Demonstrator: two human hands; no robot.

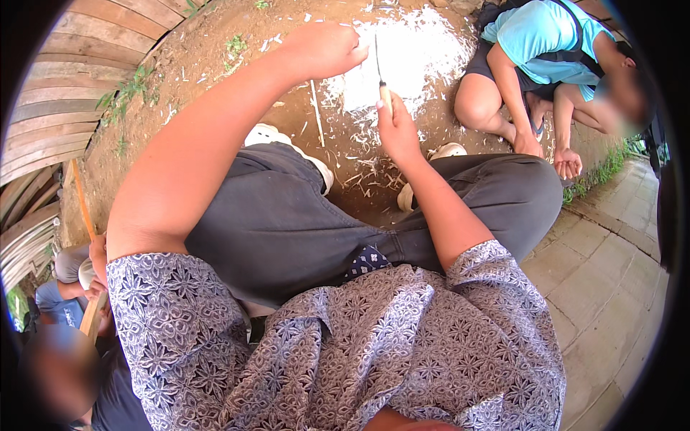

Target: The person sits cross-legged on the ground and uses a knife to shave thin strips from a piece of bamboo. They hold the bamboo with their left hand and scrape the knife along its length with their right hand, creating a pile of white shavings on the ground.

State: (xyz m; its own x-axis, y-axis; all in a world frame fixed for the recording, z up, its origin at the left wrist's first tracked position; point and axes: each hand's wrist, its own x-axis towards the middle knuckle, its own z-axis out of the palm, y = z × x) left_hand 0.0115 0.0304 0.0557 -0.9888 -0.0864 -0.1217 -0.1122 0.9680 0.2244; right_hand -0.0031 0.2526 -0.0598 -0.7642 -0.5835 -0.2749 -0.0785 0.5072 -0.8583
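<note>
My right hand (399, 133) is wrapped round the pale handle of a knife (386, 95). Its thin, dark blade points away from me over the bright ground. To the left of the blade, my left hand (323, 52) is closed, its thumb toward the knife. Glare and the fingers hide whatever that hand may hold. Beneath both hands lies a heap of white shavings (424, 61), overexposed in the middle. A thin pale stick (317, 115) shows below my left wrist, near my light-coloured shoe (287, 140).
At the right, a person in a light blue shirt (543, 32) crouches beside the shavings, hands low. Another person (61, 302) sits at the lower left, near an upright orange-brown strip (83, 201). Wooden boards (79, 79) border the left; paving (611, 287) lies at the right.
</note>
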